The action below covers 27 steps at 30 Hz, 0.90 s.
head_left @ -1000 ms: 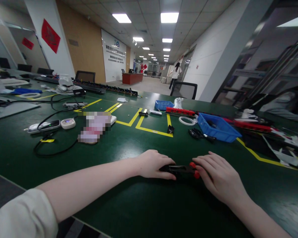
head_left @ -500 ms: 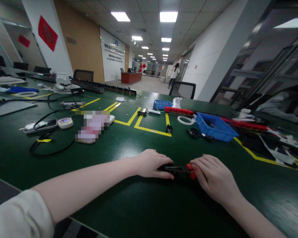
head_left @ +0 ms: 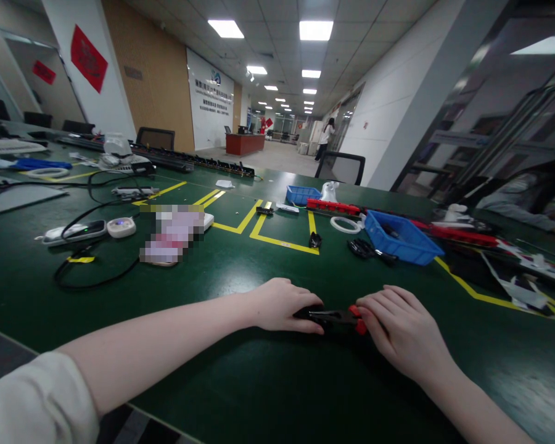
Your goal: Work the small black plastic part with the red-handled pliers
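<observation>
My right hand [head_left: 403,330] is closed around the red handles of a pair of pliers [head_left: 337,317], whose dark jaws point left. My left hand [head_left: 282,306] is closed on a small black part [head_left: 309,311], thumb below it and fingers above. The jaw tips meet the black part beside my left fingertips; whether they grip it I cannot tell. Both hands are low over the green table [head_left: 222,370], near its front edge. My left fingers hide much of the black part.
Beyond my hands lie a blue bin [head_left: 400,239] with dark pieces inside, black parts [head_left: 363,248], a white ring [head_left: 345,225] and a small black piece [head_left: 315,240]. To the left are a blurred-out phone [head_left: 173,237] and cables [head_left: 81,287]. A person sits at far right.
My right hand and the pliers' handles have shifted slightly to the right. My left hand stays in almost the same place.
</observation>
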{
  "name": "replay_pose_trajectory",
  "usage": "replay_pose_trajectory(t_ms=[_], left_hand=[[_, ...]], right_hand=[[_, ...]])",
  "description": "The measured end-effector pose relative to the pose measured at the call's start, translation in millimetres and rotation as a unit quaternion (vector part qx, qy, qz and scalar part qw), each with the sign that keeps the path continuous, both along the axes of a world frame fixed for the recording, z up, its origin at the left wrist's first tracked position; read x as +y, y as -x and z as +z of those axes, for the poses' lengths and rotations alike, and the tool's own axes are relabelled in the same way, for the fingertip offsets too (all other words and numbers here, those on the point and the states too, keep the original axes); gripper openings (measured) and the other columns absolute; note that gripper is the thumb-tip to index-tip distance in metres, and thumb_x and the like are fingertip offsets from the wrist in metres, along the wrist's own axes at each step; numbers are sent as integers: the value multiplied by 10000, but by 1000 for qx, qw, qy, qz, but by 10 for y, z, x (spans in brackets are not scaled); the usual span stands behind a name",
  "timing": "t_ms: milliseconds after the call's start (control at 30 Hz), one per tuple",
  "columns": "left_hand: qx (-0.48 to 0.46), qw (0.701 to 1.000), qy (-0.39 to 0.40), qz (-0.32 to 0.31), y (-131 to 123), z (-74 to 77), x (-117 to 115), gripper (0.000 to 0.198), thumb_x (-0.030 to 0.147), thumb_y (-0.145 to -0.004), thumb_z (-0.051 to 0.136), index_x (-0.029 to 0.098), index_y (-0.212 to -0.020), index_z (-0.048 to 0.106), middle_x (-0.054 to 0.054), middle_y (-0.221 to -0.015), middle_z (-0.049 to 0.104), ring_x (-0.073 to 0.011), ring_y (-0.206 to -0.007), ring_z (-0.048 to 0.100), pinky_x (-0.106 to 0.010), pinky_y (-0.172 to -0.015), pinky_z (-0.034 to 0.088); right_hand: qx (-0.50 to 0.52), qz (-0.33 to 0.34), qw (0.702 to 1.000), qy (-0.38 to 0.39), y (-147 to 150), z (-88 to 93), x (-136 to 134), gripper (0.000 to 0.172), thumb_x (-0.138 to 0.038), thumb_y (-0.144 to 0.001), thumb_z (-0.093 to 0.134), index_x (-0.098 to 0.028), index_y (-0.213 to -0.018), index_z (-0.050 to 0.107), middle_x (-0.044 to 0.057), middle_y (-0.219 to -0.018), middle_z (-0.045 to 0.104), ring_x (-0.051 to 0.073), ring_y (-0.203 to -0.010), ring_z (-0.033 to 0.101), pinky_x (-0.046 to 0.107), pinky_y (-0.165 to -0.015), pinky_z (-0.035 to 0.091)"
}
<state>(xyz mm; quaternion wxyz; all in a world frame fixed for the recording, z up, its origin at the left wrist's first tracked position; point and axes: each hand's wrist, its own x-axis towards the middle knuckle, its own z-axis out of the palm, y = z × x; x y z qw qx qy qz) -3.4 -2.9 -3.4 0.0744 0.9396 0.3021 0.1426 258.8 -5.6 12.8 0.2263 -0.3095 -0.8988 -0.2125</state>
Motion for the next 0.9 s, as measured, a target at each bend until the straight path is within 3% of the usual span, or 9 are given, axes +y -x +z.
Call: replay_pose_trajectory(t_ms=[900], left_hand=[[-1,1000,1,2,-2,-15,8,467,598,-922,488,215,-1172,583,-36,-1093,710,-205,-872,693,-290,-719,463]], right_hand=[[26,25,999,-4,64,-2,-27,203,-262,-957,454,-174,-905,629,56,-838,698,195,-805,622,376,-818,451]])
